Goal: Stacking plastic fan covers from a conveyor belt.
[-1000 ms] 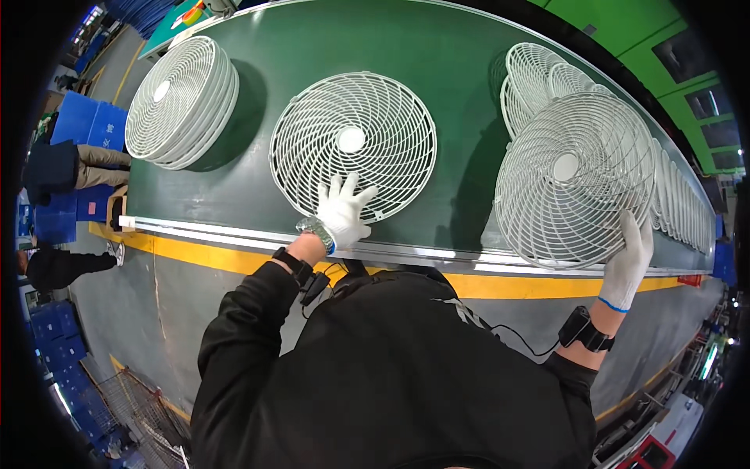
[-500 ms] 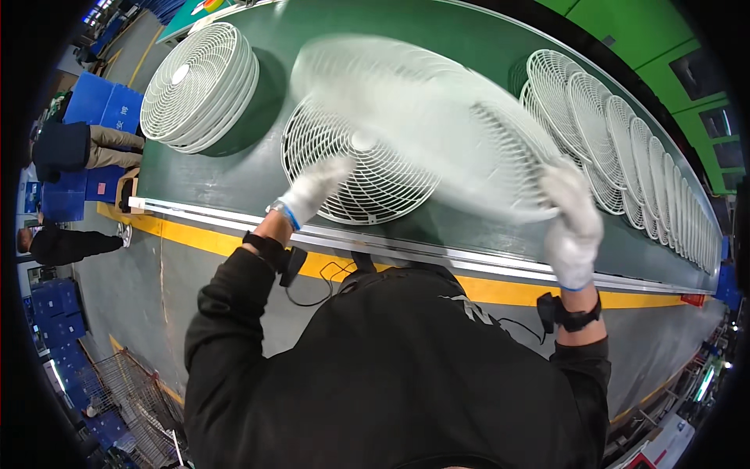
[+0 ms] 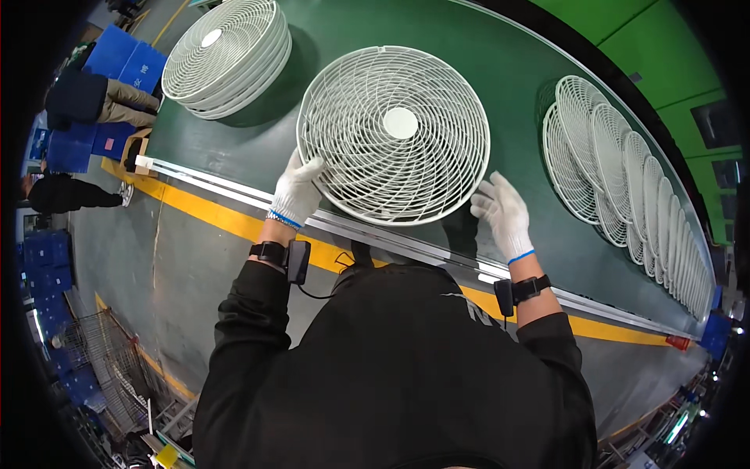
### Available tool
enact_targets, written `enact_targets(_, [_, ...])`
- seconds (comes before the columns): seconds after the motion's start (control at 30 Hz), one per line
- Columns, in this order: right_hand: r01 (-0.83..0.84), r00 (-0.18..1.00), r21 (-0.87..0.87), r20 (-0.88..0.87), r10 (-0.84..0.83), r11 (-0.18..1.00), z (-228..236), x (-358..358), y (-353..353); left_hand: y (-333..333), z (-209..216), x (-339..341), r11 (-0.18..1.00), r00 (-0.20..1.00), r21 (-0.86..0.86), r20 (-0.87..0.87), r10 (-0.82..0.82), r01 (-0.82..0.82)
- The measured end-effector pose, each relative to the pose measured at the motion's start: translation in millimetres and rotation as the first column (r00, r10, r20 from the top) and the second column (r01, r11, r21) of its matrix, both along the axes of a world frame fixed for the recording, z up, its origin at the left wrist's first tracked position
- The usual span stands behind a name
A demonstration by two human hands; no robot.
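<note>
A round white fan grille (image 3: 401, 123) with a plain central disc lies face up on the green work surface in front of me. Its dense, crossing bars suggest another grille beneath it. My left hand (image 3: 298, 190), in a white glove, is at the grille's lower left rim, thumb over the edge and the other fingers partly hidden. At the lower right rim is my right hand (image 3: 503, 213), also gloved, with its fingers apart and slightly bent. Its fingertips are close to the rim; whether they touch it I cannot tell.
A stack of white grilles (image 3: 223, 59) stands at the far left. Along the right, several more grilles (image 3: 580, 144) lean overlapping in a row. A metal rail (image 3: 406, 246) edges the table on my side. Green cabinets (image 3: 664, 70) stand behind; a person (image 3: 94, 100) is at left.
The grille that was blurred and tilted in my right hand now lies flat over the one on the table. My right hand has come left to its rim; my left hand has taken its left edge.
</note>
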State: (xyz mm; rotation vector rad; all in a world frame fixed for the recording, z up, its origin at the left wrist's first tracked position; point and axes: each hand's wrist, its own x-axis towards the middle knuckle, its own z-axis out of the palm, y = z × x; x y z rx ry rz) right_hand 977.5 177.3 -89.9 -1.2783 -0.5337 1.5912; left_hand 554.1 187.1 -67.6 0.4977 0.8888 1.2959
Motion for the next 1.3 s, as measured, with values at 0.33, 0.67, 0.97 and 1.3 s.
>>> enact_targets(0.33, [-0.240, 0.934, -0.048, 0.261, 0.244, 0.970, 5.4, -28.9, 3.9, -15.0, -2.7, -3.6, 0.997, 1.000, -0.072, 0.009, 0.024, -0.024])
enact_targets(0.67, [-0.193, 0.653, 0.330, 0.746, -0.130, 0.924, 29.4, 20.0, 57.9, 20.1, 22.7, -40.7, 0.966, 0.967, 0.045, -0.033, -0.253, 0.254])
enact_targets(0.97, [-0.519, 0.578, 0.058, 0.759, 0.301, 0.853, 176.2, 42.7, 128.0, 86.7, 103.2, 30.5, 0.879, 0.869, 0.168, -0.318, -0.380, 0.446])
enact_targets(1.3, [0.282, 0.957, 0.155, -0.122, -0.265, 0.947, 20.5, 99.8, 86.9, 13.8, 31.0, 47.5, 0.915, 0.913, -0.015, -0.054, -0.404, 0.403])
